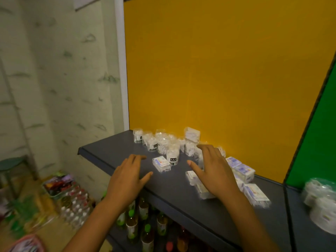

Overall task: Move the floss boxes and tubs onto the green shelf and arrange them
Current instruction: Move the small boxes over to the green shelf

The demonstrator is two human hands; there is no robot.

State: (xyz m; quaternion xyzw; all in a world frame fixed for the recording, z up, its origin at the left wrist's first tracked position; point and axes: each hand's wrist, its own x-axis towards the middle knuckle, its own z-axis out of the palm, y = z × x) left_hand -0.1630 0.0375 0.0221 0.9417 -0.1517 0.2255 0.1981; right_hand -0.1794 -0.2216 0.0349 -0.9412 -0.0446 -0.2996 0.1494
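Observation:
Several clear floss tubs (160, 144) stand bunched at the back of a dark grey shelf (112, 157) with a yellow back panel. One small floss box (161, 163) lies in front of them. More floss boxes (241, 171) lie in a row to the right. My left hand (127, 177) hovers open above the shelf, left of the small box. My right hand (212, 170) hovers open with spread fingers over the boxes, hiding some of them. Neither hand holds anything. The green-backed shelf (312, 139) is at the far right, with clear tubs (320, 199) on it.
Below the grey shelf stand rows of bottles (143, 224). On the floor to the left lie packs of small bottles (76, 206) and a tray of packets (58, 184). A green stool (12, 164) stands at the left wall.

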